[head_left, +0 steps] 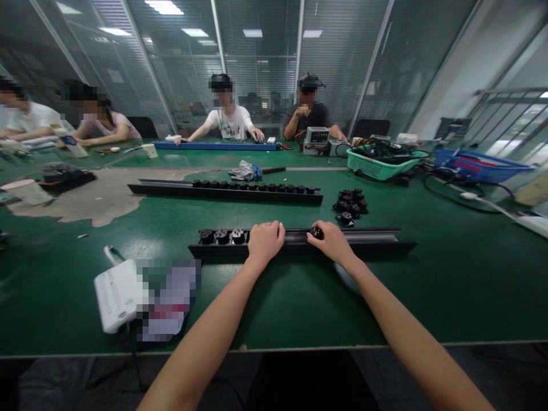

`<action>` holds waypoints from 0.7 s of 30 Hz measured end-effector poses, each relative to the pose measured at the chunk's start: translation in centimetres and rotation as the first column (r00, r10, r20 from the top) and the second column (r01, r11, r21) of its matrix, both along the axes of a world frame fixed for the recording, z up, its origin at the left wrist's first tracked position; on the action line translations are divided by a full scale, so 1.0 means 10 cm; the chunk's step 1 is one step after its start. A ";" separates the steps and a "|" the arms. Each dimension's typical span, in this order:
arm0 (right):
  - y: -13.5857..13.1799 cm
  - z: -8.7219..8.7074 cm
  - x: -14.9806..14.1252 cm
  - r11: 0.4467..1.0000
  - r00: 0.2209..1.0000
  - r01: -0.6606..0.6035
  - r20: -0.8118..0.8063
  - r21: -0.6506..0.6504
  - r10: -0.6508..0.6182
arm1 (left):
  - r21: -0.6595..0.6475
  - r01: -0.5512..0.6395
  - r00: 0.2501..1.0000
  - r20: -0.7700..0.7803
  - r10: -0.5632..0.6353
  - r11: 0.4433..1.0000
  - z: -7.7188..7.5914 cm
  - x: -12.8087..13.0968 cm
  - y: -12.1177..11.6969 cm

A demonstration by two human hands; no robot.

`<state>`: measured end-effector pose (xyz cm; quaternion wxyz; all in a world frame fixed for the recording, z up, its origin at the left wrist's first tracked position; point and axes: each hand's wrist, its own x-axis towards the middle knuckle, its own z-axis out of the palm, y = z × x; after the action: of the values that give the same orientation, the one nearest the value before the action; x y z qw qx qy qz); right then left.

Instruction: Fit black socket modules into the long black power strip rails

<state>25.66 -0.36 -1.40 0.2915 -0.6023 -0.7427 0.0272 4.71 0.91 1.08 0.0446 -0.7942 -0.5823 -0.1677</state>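
Note:
A long black socket rail (368, 238) lies across the green table (278, 308) in front of me. Three black socket modules (221, 235) sit in its left end. My left hand (265, 240) is curled over the rail just right of them, gripping it. My right hand (329, 241) pinches a small black socket module (317, 232) against the rail's channel. A small pile of loose black socket modules (351, 204) lies behind the rail, near my right hand.
A second rail filled with modules (226, 192) lies further back. A white device (117, 294) rests at front left. A green basket (379, 160) and a blue bin (479, 164) stand at back right, with cables. Several people sit along the far side.

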 end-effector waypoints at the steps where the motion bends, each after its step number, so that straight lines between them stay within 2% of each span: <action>1: 0.00 0.00 0.01 1.000 1.000 -0.008 -0.005 -0.002 0.008 | 0.001 -0.001 1.000 0.000 0.001 1.000 0.00 0.00 0.00; 11: 0.01 0.00 0.07 0.996 0.996 -0.087 0.029 -0.024 0.088 | 0.026 0.013 1.000 0.001 -0.013 1.000 -0.01 -0.01 0.01; 21: 0.02 -0.05 0.07 0.995 0.992 -0.098 0.087 0.027 0.095 | 0.057 0.010 1.000 -0.022 -0.009 0.998 -0.03 -0.01 0.02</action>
<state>26.32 -0.19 -1.88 0.2671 -0.5617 -0.7831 0.0037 4.59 1.09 0.78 0.0731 -0.7971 -0.5730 -0.1758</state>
